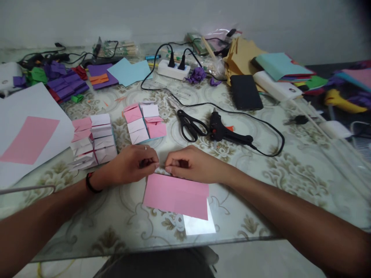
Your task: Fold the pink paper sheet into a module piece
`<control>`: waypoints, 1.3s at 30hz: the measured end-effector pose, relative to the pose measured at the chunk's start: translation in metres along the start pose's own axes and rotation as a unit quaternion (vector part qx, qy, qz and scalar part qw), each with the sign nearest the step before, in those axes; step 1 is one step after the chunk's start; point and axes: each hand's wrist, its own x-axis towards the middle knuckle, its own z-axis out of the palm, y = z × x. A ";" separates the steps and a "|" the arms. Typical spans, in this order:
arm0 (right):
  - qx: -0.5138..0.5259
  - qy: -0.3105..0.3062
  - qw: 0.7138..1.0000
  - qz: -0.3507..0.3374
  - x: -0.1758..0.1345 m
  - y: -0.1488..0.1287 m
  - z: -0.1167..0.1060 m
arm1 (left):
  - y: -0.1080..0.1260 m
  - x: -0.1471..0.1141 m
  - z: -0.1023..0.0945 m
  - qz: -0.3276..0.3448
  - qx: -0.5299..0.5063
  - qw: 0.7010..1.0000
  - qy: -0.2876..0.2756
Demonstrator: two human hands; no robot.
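My left hand (138, 163) and my right hand (189, 164) face each other over the table, a small gap between their fingertips. Both are closed in a pinch; whatever lies between the fingers, if anything, is too small or hidden to make out. Just below them is a flat pink sheet of paper (176, 199), its upper edge by my fingers. A white piece of paper (199, 226) sticks out from under its lower right corner. Two blocks of folded pink and white paper, a larger one (101, 144) and a smaller one (137, 129), stand beyond my left hand.
Black scissors (191, 125) and a black glue gun (228, 131) lie beyond my right hand, the gun's cord looping right. Farther back are a white power strip (174, 70) and a dark flat case (246, 92). A large white sheet (55, 112) covers the left side.
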 end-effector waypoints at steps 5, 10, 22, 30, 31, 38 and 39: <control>-0.006 0.008 1.000 -0.005 0.000 0.000 0.001 | 0.000 0.000 0.001 0.011 -0.005 1.000 0.009; -0.009 0.013 1.000 -0.013 0.000 0.000 0.002 | -0.001 0.000 0.001 0.015 0.001 1.000 0.007; 0.165 -0.019 0.983 0.082 0.001 0.003 -0.006 | -0.002 0.000 -0.001 -0.002 -0.022 1.000 0.005; 0.046 -0.003 0.998 0.037 0.001 0.000 -0.004 | -0.002 -0.001 0.001 0.006 -0.002 1.000 0.008; 0.043 -0.001 0.999 0.032 0.001 0.000 -0.004 | -0.002 0.000 0.001 0.005 0.001 1.000 0.008; 0.028 0.003 0.999 0.016 0.001 -0.001 -0.004 | -0.002 0.000 0.001 0.014 -0.001 1.000 0.015; 0.027 0.001 0.999 0.019 0.002 -0.001 -0.004 | -0.002 0.000 0.001 0.014 0.001 1.000 0.014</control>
